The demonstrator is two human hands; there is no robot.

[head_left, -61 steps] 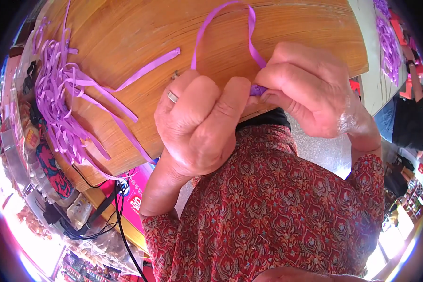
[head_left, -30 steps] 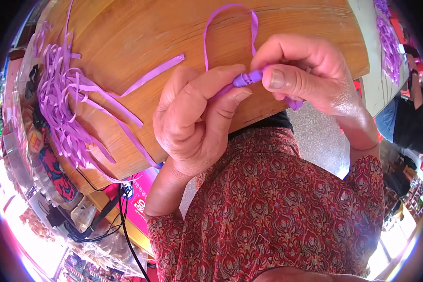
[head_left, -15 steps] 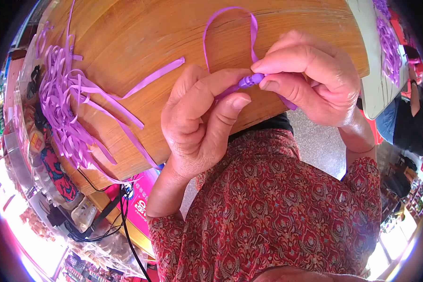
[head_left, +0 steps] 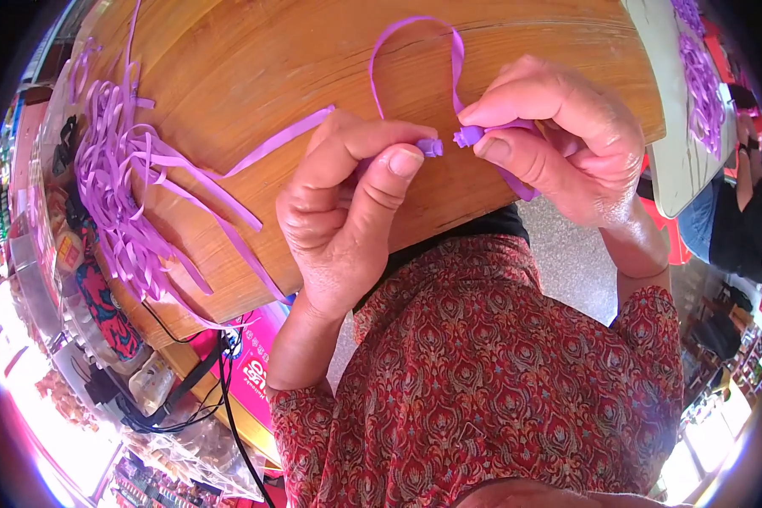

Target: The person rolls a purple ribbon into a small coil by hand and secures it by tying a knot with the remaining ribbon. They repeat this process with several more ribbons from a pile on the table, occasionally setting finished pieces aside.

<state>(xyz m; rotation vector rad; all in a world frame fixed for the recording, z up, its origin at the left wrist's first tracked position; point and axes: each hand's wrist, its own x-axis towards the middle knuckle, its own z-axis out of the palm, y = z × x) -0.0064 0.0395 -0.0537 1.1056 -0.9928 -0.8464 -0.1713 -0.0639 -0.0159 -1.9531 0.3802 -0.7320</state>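
Note:
Two small purple plastic pieces, like halves of a clasp, face each other with a narrow gap between them over the wooden table. My left hand pinches the left clasp half between thumb and forefinger. Between the thumb and forefinger of my right hand is the right clasp half. A purple ribbon loops up above both hands and runs down behind the fingers. One ribbon end hangs below my right hand.
A heap of purple ribbons lies on the wooden table at the left, strands trailing toward my left forearm. Black cables and a pink package sit at the lower left. More purple ribbons are on a pale surface at the right.
The two clasp halves were joined and have come apart. My left hand has moved left with its half, while my right hand has stayed nearly in place.

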